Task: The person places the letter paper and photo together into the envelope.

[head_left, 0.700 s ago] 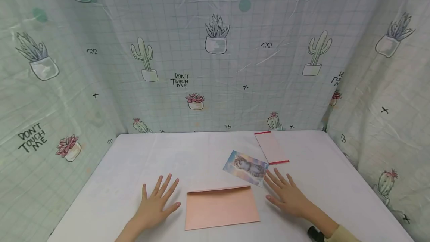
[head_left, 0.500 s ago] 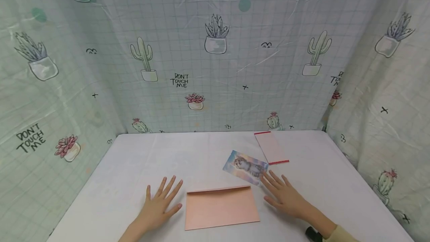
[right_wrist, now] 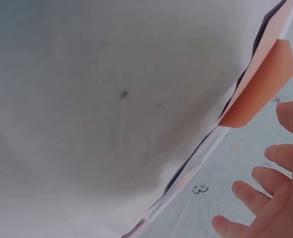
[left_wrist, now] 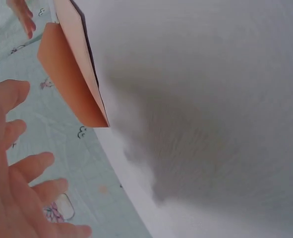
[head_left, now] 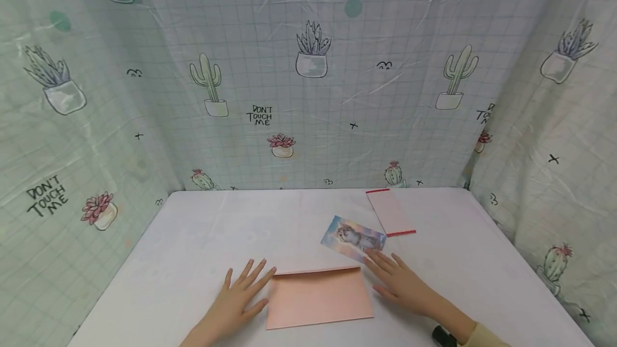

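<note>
Left hand spread wide, holding nothing, just beside envelope, lower centre of frame! Right hand straight-fingered, holding nothing either, tips over lower edge of card, right of centre. Red-edged sheet above, on counter.

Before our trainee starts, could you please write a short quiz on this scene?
1. True or false: the bare left hand, fingers extended, grips nothing.
2. Which hand is nearer the rectangular, pastel, kitten-printed card: (a) the left hand; (b) the right hand?
3. In the head view, which lies farther back: the flat, peach-pink paper envelope or the red-ended, rectangular pink sheet?

Key: 1. True; 2. b; 3. the pink sheet.
</note>
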A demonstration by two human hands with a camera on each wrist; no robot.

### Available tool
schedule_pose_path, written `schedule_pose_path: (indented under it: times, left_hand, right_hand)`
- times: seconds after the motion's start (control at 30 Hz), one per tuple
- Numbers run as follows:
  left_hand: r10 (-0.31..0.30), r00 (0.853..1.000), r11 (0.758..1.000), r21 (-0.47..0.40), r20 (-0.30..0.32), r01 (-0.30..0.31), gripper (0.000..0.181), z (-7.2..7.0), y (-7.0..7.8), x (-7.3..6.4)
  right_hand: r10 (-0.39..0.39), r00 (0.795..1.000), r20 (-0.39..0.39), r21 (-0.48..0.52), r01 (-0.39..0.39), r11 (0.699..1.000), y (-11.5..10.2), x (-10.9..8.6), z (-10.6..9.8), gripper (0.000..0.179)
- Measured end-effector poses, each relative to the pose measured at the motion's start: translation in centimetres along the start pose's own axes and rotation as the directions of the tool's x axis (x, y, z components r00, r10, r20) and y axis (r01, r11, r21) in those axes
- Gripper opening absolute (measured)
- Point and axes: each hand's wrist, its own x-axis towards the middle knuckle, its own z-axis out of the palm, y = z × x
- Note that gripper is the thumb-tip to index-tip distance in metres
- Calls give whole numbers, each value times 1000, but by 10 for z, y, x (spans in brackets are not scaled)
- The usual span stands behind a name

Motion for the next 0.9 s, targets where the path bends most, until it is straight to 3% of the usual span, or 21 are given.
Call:
schedule_pose_path:
  times: [0.2, 0.4, 0.6, 0.77, 0.9]
  left_hand:
    - [148, 985, 986, 88, -89, -141, 62, 1, 4, 4]
    - [364, 920, 922, 195, -145, -334, 57, 2, 6, 8]
    - [466, 879, 876, 196, -103, -441, 49, 3, 11, 9]
    - [542, 840, 820, 250, -43, -516, 47, 4, 15, 12]
    - [561, 826, 784, 288, 51, -550, 46, 6, 16, 12]
  right_hand:
    - [-96, 992, -80, -55, 92, 994, -6, 4, -1, 59]
    - [-154, 983, -97, -92, 145, 985, -9, 7, 1, 62]
    - [-159, 983, -87, -62, 154, 986, -13, 10, 0, 63]
    - [-181, 980, -78, -61, 176, 982, -18, 13, -4, 62]
    - [-202, 978, -45, -52, 200, 978, -22, 15, -6, 61]
